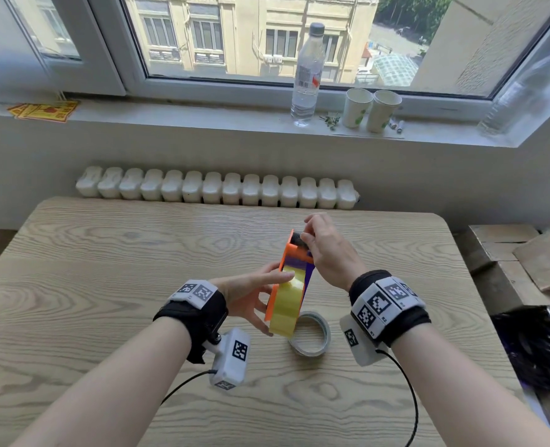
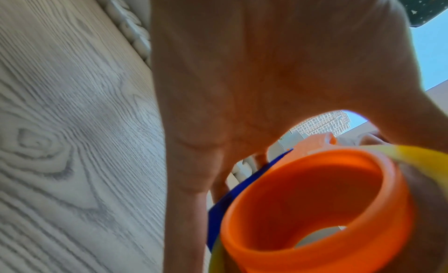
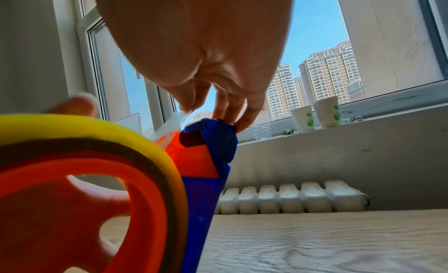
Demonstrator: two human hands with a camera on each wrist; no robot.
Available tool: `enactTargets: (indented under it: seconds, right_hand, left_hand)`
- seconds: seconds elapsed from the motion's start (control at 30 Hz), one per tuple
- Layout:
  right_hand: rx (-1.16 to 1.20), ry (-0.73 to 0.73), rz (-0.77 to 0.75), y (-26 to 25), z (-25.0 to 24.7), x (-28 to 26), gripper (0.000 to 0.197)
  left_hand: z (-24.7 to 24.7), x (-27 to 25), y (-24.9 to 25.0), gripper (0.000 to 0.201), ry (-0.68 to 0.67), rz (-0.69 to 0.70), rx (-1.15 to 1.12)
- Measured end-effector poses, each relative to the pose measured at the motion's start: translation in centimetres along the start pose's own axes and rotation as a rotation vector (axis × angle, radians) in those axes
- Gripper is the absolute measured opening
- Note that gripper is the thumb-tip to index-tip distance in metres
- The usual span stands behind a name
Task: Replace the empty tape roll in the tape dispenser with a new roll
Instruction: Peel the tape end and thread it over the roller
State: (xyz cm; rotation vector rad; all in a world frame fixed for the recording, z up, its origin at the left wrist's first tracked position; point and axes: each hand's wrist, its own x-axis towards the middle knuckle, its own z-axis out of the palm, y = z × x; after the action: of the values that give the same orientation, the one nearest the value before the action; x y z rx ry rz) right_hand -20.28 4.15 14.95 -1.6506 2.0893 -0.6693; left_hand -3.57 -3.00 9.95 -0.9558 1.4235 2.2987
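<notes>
Head view. The tape dispenser (image 1: 291, 279), orange and blue rigid plastic carrying a yellow tape roll (image 1: 286, 309), is held upright above the tabletop (image 1: 106, 253) between the hands. The left hand (image 1: 251, 298) grips the roll's rim; the right hand (image 1: 323, 250) pinches at the dispenser's top end. An emptied ring (image 1: 310, 337) lies just below the right hand.

Left wrist view. The orange hub (image 2: 315, 210) is judged light, stiff and smooth, best held by rim and hub. The fingertips are hidden.

Right wrist view. A thin clear tape end (image 3: 171, 123) is pinched above the blue frame (image 3: 211, 143); it is judged limp and sticky. The cutter is not discernible.
</notes>
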Motion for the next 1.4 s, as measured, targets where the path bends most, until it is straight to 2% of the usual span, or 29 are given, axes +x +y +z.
enactTargets:
  seconds: [0.13, 0.4, 0.6, 0.83, 1.03, 1.27, 1.33, 1.4]
  right_hand:
    - [0.023, 0.022, -0.008, -0.1, -0.4, 0.2, 0.009]
    - [0.114, 0.071, 0.014, 0.1, -0.5, 0.6, 0.011]
    - [0.112, 0.098, 0.043, 0.6, -0.1, 0.7, 0.013]
    - [0.178, 0.146, 0.061, 0.4, -0.3, 0.4, 0.015]
    - [0.095, 0.192, 0.075, 0.7, -0.6, 0.2, 0.018]
    - [0.071, 0.209, 0.176, 1.8, -0.5, 0.1, 0.023]
    - [0.077, 0.216, 0.234, 2.0, -0.2, 0.0, 0.021]
    - [0.113, 0.214, 0.297, 2.3, 0.3, 0.0, 0.019]
  left_hand:
    - [-0.2, 0.4, -0.3, 0.104, -0.041, 0.019, 0.026]
    - [-0.2, 0.3, 0.4, 0.089, 0.039, 0.009, 0.122]
    - [-0.4, 0.6, 0.2, 0.076, 0.029, 0.040, 0.062]
    - [-0.2, 0.3, 0.6, 0.083, 0.100, 0.067, 0.133]
    - [0.2, 0.1, 0.9, 0.077, 0.121, 0.093, 0.166]
    - [0.9, 0.6, 0.5, 0.097, 0.263, 0.205, 0.016]
    - [1.1, 0.5, 0.2, 0.092, 0.304, 0.224, 0.105]
    - [1.3, 0.8, -0.2, 0.075, 0.386, 0.252, 0.205]
